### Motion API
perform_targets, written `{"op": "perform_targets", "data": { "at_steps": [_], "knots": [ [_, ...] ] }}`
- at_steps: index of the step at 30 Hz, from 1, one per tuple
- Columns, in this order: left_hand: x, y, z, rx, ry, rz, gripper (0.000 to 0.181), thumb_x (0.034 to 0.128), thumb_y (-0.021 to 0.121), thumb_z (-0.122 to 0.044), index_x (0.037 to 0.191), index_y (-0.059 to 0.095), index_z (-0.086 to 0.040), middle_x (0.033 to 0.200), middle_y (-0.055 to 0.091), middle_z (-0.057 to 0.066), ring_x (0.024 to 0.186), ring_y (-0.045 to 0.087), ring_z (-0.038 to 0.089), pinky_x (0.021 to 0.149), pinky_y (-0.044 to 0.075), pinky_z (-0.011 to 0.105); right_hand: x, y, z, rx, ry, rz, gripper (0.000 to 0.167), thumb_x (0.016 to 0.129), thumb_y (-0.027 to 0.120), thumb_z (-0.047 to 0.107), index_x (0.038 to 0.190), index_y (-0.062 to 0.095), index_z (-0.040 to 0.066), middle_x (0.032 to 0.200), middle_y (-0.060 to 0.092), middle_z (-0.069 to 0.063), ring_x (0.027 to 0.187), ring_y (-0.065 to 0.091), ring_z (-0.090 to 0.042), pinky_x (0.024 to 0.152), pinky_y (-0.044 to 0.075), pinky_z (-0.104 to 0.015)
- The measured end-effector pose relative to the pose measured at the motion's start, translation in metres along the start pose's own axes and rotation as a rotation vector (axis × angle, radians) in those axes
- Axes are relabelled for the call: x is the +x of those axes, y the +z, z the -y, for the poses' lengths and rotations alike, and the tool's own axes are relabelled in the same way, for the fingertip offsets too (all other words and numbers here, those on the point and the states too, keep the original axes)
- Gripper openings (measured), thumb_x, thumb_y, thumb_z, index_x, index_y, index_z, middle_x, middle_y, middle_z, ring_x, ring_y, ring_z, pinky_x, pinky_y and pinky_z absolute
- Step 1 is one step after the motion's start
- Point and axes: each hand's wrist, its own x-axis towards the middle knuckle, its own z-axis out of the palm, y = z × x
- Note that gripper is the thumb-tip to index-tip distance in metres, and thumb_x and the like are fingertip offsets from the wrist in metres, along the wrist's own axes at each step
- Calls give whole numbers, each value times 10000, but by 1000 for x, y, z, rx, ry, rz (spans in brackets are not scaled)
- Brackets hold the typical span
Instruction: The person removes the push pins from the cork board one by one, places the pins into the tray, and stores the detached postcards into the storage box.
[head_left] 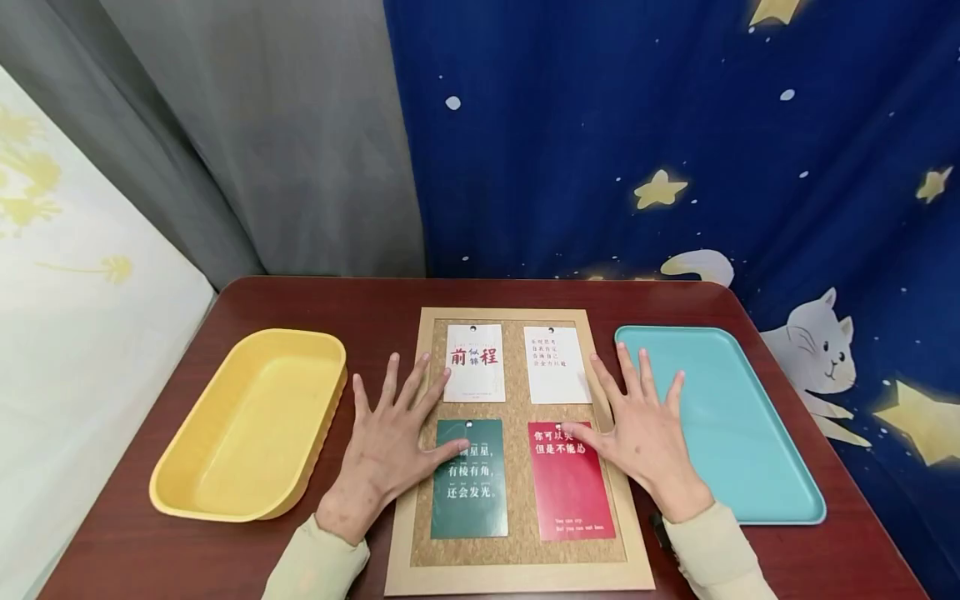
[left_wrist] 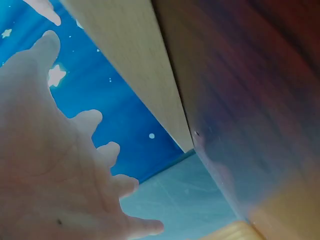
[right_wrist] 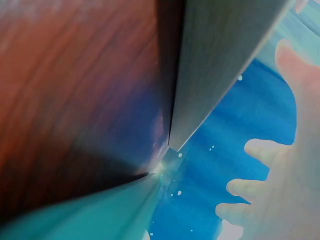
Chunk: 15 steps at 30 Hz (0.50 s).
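Note:
A cork board [head_left: 517, 475] with a pale wooden frame lies on the table, bearing two white cards [head_left: 476, 385] [head_left: 562, 387] above a green card [head_left: 469, 517] and a red card [head_left: 573, 492], each pinned near its top. My left hand [head_left: 393, 437] spreads its fingers over the board's left edge, thumb over the green card. Over the right edge my right hand [head_left: 641, 425] is spread too, its thumb covering part of the red card's top. Both hands hold nothing; in the wrist views the left palm [left_wrist: 55, 160] and right palm [right_wrist: 285, 195] appear raised above the table.
On the left of the dark red table [head_left: 360, 308] stands a yellow basin [head_left: 247, 417]. A turquoise tray [head_left: 735, 425] lies at the right, partly under the right hand's fingers in the head view. Grey and blue star-patterned curtains [head_left: 540, 150] hang behind the table.

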Motion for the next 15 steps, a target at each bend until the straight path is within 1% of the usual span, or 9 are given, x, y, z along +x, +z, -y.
{"op": "perform_targets", "data": {
  "at_steps": [3,5,9,12,15],
  "knots": [
    [1,-1,-1,-24,3,-2,1016,813,548,-885,1644,302,-354,1760,207,9,1648,76,367,1238,66,766,1,-2,1,19,4,-1,1066,787,709,784,1622,384,206,1749,188,-158,1593,201,-476,1177,1,-836],
    [1,-1,-2,-39,9,-2,989,831,545,-872,1640,316,-351,1758,214,13,1647,98,358,1239,97,760,1,-3,1,32,5,-8,1048,788,730,759,1607,412,187,1724,251,-182,1575,246,-474,1186,12,-826],
    [2,-1,-4,-59,23,-10,938,864,531,-847,1633,337,-347,1757,221,18,1641,150,345,1230,170,753,0,-3,2,57,-7,-41,973,796,774,688,1552,492,144,1649,381,-200,1533,331,-438,1196,67,-808],
    [3,-2,-6,-80,37,-37,883,892,544,-806,1616,385,-326,1740,274,34,1623,226,343,1209,254,737,0,-3,3,76,-31,-79,880,814,800,617,1494,552,117,1584,464,-193,1484,402,-395,1192,118,-797],
    [4,-4,-10,-112,63,-84,789,929,582,-726,1566,486,-271,1691,377,63,1574,350,327,1185,344,685,-1,-3,4,91,-56,-105,781,834,817,546,1432,601,93,1507,535,-186,1410,472,-371,1192,162,-766]
  ]
}}
